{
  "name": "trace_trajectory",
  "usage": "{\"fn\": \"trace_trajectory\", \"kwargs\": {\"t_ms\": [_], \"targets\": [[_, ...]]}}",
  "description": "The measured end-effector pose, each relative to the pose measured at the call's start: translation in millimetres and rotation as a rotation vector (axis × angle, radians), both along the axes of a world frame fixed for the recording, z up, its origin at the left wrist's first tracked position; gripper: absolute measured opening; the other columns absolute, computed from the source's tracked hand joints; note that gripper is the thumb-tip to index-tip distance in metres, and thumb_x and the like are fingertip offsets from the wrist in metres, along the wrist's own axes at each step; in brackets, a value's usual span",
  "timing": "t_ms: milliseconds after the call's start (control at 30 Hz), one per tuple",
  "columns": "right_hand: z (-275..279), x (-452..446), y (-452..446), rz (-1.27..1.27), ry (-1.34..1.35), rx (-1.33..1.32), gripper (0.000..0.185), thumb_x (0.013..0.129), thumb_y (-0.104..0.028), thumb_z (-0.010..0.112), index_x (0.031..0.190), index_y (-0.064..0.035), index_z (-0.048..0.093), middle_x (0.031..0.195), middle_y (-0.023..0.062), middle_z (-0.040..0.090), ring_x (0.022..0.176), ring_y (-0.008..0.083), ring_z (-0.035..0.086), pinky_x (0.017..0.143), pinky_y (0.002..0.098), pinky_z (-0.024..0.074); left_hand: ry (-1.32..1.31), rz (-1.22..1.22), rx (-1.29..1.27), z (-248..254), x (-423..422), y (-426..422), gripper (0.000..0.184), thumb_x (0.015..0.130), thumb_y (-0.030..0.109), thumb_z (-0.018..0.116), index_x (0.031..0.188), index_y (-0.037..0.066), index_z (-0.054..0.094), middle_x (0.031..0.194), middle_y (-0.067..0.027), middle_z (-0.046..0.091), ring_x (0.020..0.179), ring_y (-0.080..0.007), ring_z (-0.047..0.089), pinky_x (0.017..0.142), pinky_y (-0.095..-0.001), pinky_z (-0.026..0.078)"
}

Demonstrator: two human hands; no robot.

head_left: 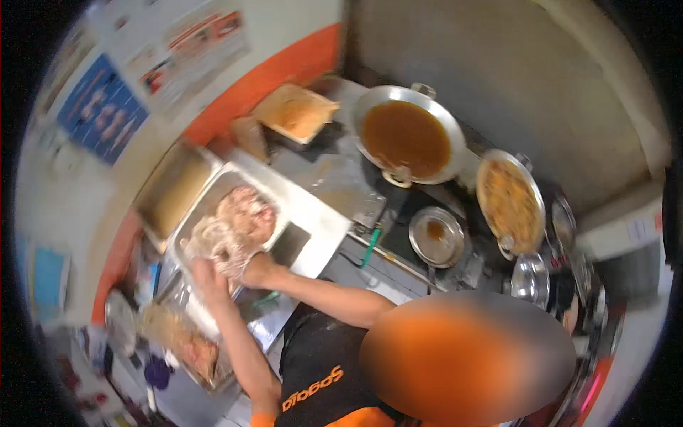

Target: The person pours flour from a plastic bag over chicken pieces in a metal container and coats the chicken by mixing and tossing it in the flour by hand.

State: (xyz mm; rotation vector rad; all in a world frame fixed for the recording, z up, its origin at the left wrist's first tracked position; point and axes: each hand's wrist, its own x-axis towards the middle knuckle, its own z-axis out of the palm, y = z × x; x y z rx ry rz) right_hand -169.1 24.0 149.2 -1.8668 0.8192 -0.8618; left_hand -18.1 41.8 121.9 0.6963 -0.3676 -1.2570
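Observation:
A metal pan (pixel 288 212) holds pale pink pieces of raw meat (pixel 247 211), which look like chicken. My right hand (pixel 238 257) reaches into it, over the meat. Something whitish and translucent, like a thin plastic glove, covers that hand and blurs into the meat, so its fingers do not show clearly. Close beside it, at the pan's near side, is my left hand (pixel 208 279). Its fingers are blurred and partly hidden, and I cannot make out what they grip, if anything.
Beyond the pan stand a tray of orange-brown crumbs (pixel 295 114), a large wok of brown liquid (pixel 409 142), a pan of fried food (pixel 509 203) and a small strainer-like pan (pixel 436 238). A bagged item (pixel 192 349) lies at lower left. A green-handled tool (pixel 371 247) lies by the stove.

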Motion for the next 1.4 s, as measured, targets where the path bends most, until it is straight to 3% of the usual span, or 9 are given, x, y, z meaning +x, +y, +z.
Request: {"fn": "trace_trajectory", "kwargs": {"t_ms": [100,233,267,600,767,867,1000,1267,1400], "targets": [[7,8,11,0.026,0.048,-0.004,0.046,0.091,-0.04,0.052,0.119,-0.0041,0.057,0.121,0.0235,0.057,0.112,0.0413,0.054,0.097,0.0461,0.0421,0.077,0.064,0.034,-6,-2,2,0.044,0.099,0.039,0.044,0.121,0.003,0.058,0.113,-0.0125,0.065,0.102,-0.0256,0.062,0.091,-0.0405,0.051],[5,14,8,-0.071,-0.036,-0.124,0.034,0.084,-0.034,0.066,0.103,-0.0063,0.061,0.097,0.0161,0.066,0.087,0.0308,0.064,0.075,0.0448,0.0495,0.164,0.048,0.016,11,-7,8,0.062,0.1,0.057,0.035,0.123,0.003,0.054,0.11,-0.0117,0.066,0.096,-0.0241,0.064,0.084,-0.0391,0.055],[16,11,7,0.048,-0.02,0.14,0.053,0.078,-0.026,0.076,0.117,0.0007,0.054,0.104,0.0136,0.063,0.094,0.026,0.061,0.081,0.0386,0.0495,0.175,0.029,-0.008,24,-15,10,0.069,0.098,0.063,0.031,0.125,0.003,0.053,0.11,-0.0114,0.066,0.095,-0.0243,0.065,0.083,-0.0391,0.055],[14,16,4,0.231,-0.069,-0.167,0.046,0.075,-0.008,0.077,0.115,-0.0001,0.056,0.102,0.0096,0.064,0.088,0.0192,0.062,0.08,0.0326,0.0506,-0.071,0.579,0.029,26,3,-29,0.073,0.098,0.064,0.032,0.14,0.006,0.044,0.136,-0.0114,0.052,0.122,-0.0245,0.05,0.102,-0.0379,0.041],[29,19,30,0.372,-0.152,0.166,0.052,0.077,-0.003,0.072,0.124,-0.0001,0.051,0.104,0.0107,0.065,0.087,0.0158,0.062,0.076,0.0309,0.051,0.44,0.357,-0.102,109,16,31,0.077,0.097,0.064,0.032,0.147,0.006,0.037,0.149,-0.0105,0.04,0.135,-0.0232,0.035,0.111,-0.0378,0.027],[19,39,31,0.405,-0.235,0.098,0.058,0.079,-0.007,0.067,0.133,-0.0057,0.047,0.106,0.0119,0.067,0.087,0.0212,0.067,0.075,0.0356,0.0535,0.228,0.311,-0.317,95,56,74,0.076,0.098,0.058,0.034,0.149,0.002,0.031,0.149,-0.0126,0.04,0.137,-0.0259,0.035,0.114,-0.042,0.026],[23,75,3,0.512,0.334,-0.839,0.054,0.08,-0.025,0.066,0.132,-0.0146,0.053,0.13,0.0141,0.057,0.119,0.0306,0.054,0.1,0.0451,0.0446,-0.071,0.495,-0.224,70,101,149,0.069,0.099,0.054,0.034,0.145,0.004,0.038,0.147,-0.013,0.042,0.137,-0.0243,0.036,0.113,-0.0401,0.026],[24,168,20,1.106,0.715,-0.909,0.019,0.085,-0.024,0.061,0.094,-0.0107,0.071,0.089,0.0177,0.068,0.087,0.0359,0.066,0.078,0.0422,0.0532,0.044,0.762,0.126,-54,112,281,0.048,0.094,0.031,0.057,0.133,0.005,0.051,0.137,-0.0098,0.052,0.128,-0.0227,0.048,0.101,-0.0387,0.042],[-14,227,27,1.121,0.72,-0.914,0.023,0.082,-0.015,0.061,0.103,-0.0119,0.071,0.095,0.0164,0.069,0.089,0.0351,0.066,0.078,0.0428,0.0537,-0.104,0.784,0.284,-69,83,306,0.034,0.09,0.021,0.065,0.12,0.005,0.06,0.114,-0.0075,0.065,0.099,-0.0195,0.065,0.079,-0.0307,0.053]]}}
